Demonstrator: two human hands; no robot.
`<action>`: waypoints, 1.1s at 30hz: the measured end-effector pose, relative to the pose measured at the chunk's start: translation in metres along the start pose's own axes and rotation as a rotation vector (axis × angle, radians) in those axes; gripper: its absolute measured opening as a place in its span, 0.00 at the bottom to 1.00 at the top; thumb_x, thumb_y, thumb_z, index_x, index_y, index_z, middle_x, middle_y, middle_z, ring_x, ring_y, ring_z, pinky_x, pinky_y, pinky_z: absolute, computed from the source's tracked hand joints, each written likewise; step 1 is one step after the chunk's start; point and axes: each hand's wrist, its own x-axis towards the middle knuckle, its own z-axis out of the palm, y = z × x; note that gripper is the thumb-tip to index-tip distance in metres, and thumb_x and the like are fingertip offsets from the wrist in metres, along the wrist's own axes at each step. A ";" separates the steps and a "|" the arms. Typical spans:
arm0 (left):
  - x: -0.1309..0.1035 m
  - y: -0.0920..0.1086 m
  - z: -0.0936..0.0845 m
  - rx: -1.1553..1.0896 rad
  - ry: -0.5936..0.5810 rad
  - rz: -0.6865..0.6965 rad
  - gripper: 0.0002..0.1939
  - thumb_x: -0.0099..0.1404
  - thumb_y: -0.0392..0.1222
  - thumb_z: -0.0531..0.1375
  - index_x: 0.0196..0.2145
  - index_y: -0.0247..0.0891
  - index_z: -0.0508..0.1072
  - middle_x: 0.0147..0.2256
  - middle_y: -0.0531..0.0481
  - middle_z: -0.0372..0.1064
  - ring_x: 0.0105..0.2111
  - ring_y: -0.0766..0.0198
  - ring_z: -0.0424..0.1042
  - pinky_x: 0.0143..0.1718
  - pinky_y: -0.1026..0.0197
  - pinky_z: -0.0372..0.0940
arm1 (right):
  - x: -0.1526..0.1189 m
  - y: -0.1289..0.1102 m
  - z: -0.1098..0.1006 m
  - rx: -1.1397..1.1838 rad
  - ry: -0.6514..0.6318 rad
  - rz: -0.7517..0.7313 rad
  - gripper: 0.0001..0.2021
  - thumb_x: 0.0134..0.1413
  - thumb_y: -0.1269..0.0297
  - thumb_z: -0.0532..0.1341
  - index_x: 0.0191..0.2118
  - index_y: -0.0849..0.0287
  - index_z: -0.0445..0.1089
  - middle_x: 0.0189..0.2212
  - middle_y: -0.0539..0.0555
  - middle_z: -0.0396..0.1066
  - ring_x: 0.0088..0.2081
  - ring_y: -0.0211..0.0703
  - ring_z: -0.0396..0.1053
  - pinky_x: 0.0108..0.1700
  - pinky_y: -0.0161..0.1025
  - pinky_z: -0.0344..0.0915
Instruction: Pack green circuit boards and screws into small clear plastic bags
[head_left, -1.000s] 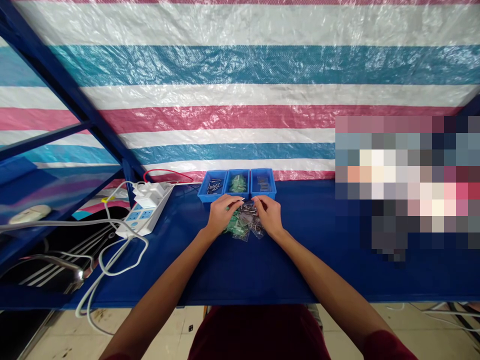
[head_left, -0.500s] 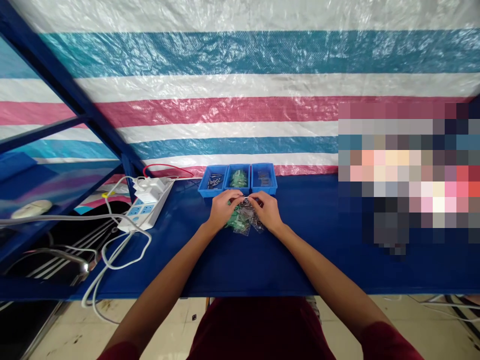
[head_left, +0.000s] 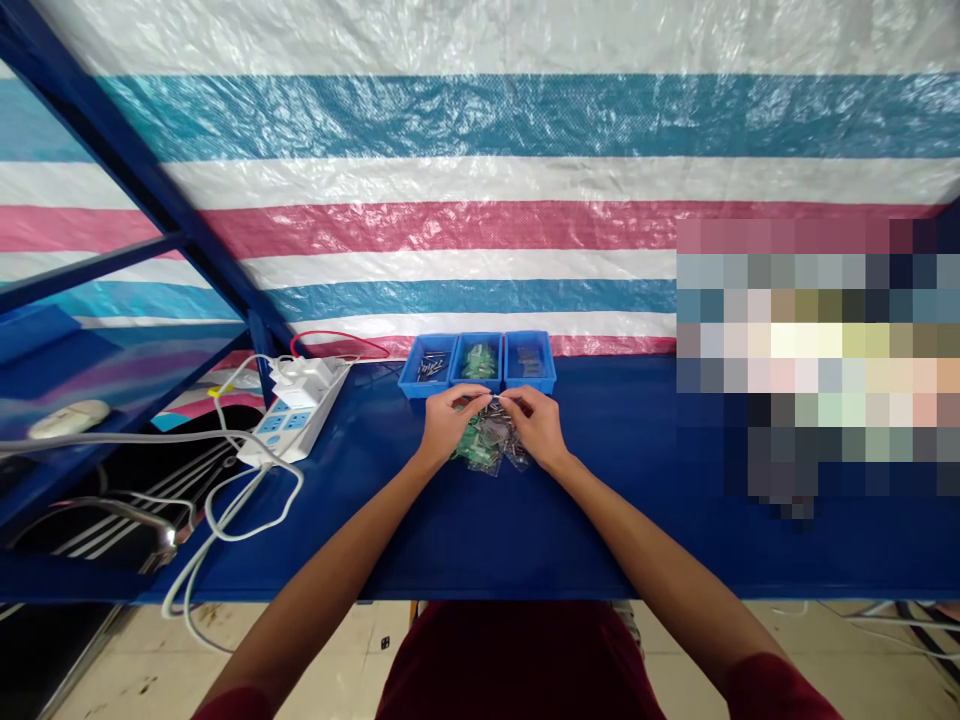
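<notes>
Hands over a blue counter (head_left: 480, 520), three blue bins (head_left: 478, 362) at the back.
Left hand (head_left: 444, 428) and right hand (head_left: 538, 428) meet above small clear bags (head_left: 491, 442), fingers pinching a tiny metal part (head_left: 491, 403) just in front of the bins.

My head camera is looking forward and down from above my lap, facing the striped tarp (head_left: 480, 200) across the blue tabletop (head_left: 480, 530) at arm's reach.

No words or numbers can be read here; marks on the white power strip (head_left: 294, 418) are too small.
</notes>
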 end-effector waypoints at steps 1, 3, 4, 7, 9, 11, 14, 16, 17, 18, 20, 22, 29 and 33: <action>0.000 -0.001 0.000 -0.002 0.003 0.002 0.11 0.58 0.47 0.63 0.31 0.36 0.77 0.31 0.48 0.76 0.32 0.61 0.75 0.32 0.62 0.70 | 0.000 -0.001 0.000 -0.004 0.000 -0.007 0.14 0.58 0.55 0.56 0.34 0.58 0.74 0.29 0.53 0.73 0.27 0.38 0.67 0.32 0.36 0.64; -0.001 -0.001 0.001 0.008 0.029 0.021 0.11 0.58 0.48 0.63 0.30 0.36 0.77 0.30 0.48 0.76 0.30 0.61 0.74 0.32 0.61 0.70 | 0.000 -0.003 0.000 -0.020 -0.002 -0.012 0.14 0.58 0.55 0.56 0.33 0.58 0.74 0.29 0.53 0.73 0.27 0.39 0.67 0.32 0.36 0.64; -0.002 0.000 0.001 0.020 0.048 0.037 0.11 0.58 0.48 0.63 0.30 0.37 0.77 0.29 0.49 0.76 0.30 0.62 0.74 0.32 0.61 0.70 | 0.001 -0.004 -0.001 -0.030 -0.005 -0.011 0.14 0.58 0.55 0.56 0.33 0.58 0.74 0.29 0.53 0.73 0.27 0.39 0.67 0.32 0.36 0.64; -0.003 0.002 0.001 0.087 0.119 0.093 0.10 0.58 0.48 0.64 0.30 0.37 0.77 0.29 0.49 0.75 0.28 0.64 0.73 0.31 0.62 0.69 | 0.000 -0.007 -0.001 -0.056 -0.014 -0.014 0.14 0.58 0.55 0.56 0.32 0.58 0.74 0.28 0.53 0.72 0.26 0.38 0.66 0.32 0.35 0.64; -0.004 0.004 0.000 0.147 0.155 0.140 0.10 0.58 0.47 0.63 0.30 0.37 0.77 0.29 0.49 0.75 0.28 0.64 0.72 0.31 0.62 0.69 | 0.000 -0.008 -0.001 -0.071 -0.021 -0.035 0.14 0.58 0.55 0.56 0.32 0.58 0.74 0.27 0.52 0.72 0.26 0.38 0.65 0.32 0.35 0.63; -0.004 0.004 0.001 0.185 0.178 0.173 0.09 0.59 0.46 0.63 0.30 0.37 0.76 0.30 0.49 0.75 0.28 0.65 0.72 0.31 0.62 0.68 | -0.001 -0.010 -0.001 -0.087 -0.036 -0.060 0.14 0.59 0.55 0.55 0.32 0.58 0.74 0.26 0.52 0.71 0.25 0.38 0.64 0.31 0.35 0.63; -0.005 0.003 0.002 0.165 0.181 0.145 0.10 0.59 0.46 0.63 0.31 0.37 0.74 0.31 0.49 0.74 0.30 0.65 0.72 0.31 0.63 0.68 | -0.002 -0.010 0.000 -0.104 -0.053 -0.081 0.15 0.59 0.55 0.55 0.31 0.58 0.74 0.25 0.52 0.71 0.24 0.37 0.64 0.30 0.35 0.62; -0.006 0.002 0.004 0.085 0.137 0.088 0.10 0.59 0.47 0.62 0.32 0.36 0.73 0.33 0.48 0.75 0.31 0.63 0.73 0.32 0.63 0.68 | -0.002 -0.009 0.001 -0.106 -0.049 -0.088 0.15 0.59 0.56 0.55 0.31 0.58 0.74 0.25 0.52 0.71 0.24 0.37 0.64 0.30 0.34 0.62; -0.007 0.002 0.005 0.027 0.102 0.058 0.11 0.60 0.47 0.61 0.33 0.36 0.71 0.34 0.47 0.75 0.32 0.63 0.74 0.32 0.62 0.69 | -0.002 -0.008 0.001 -0.108 -0.047 -0.091 0.15 0.59 0.57 0.55 0.31 0.58 0.74 0.25 0.52 0.71 0.24 0.37 0.64 0.30 0.34 0.61; -0.007 0.002 0.006 -0.034 0.068 0.031 0.11 0.61 0.47 0.60 0.33 0.36 0.70 0.34 0.46 0.75 0.33 0.62 0.75 0.32 0.62 0.69 | -0.001 -0.008 0.001 -0.113 -0.043 -0.090 0.14 0.59 0.57 0.55 0.31 0.59 0.74 0.25 0.52 0.71 0.24 0.37 0.63 0.30 0.34 0.61; -0.007 0.002 0.008 -0.129 0.017 -0.001 0.10 0.63 0.47 0.58 0.35 0.36 0.67 0.34 0.46 0.75 0.33 0.62 0.75 0.32 0.62 0.70 | -0.001 -0.006 0.001 -0.138 -0.031 -0.075 0.14 0.59 0.58 0.55 0.30 0.59 0.74 0.25 0.52 0.71 0.24 0.37 0.64 0.30 0.34 0.61; -0.007 0.002 0.006 -0.135 0.004 0.005 0.10 0.64 0.47 0.57 0.35 0.37 0.65 0.32 0.48 0.74 0.30 0.63 0.75 0.30 0.63 0.69 | -0.001 -0.005 0.000 -0.169 -0.009 -0.051 0.14 0.59 0.59 0.55 0.31 0.59 0.74 0.26 0.52 0.72 0.25 0.38 0.65 0.30 0.35 0.61; -0.001 0.004 -0.007 0.229 -0.026 0.191 0.14 0.69 0.44 0.52 0.45 0.38 0.72 0.36 0.47 0.73 0.33 0.64 0.72 0.38 0.62 0.66 | 0.000 -0.009 -0.004 -0.177 0.092 -0.011 0.16 0.60 0.56 0.53 0.31 0.59 0.74 0.27 0.54 0.74 0.27 0.41 0.68 0.32 0.37 0.62; 0.000 0.002 -0.007 0.303 -0.074 0.247 0.17 0.71 0.44 0.48 0.49 0.39 0.71 0.33 0.48 0.71 0.33 0.64 0.70 0.40 0.61 0.64 | 0.000 -0.009 -0.003 -0.174 0.093 -0.009 0.17 0.60 0.55 0.52 0.32 0.59 0.74 0.27 0.53 0.73 0.27 0.41 0.67 0.33 0.37 0.63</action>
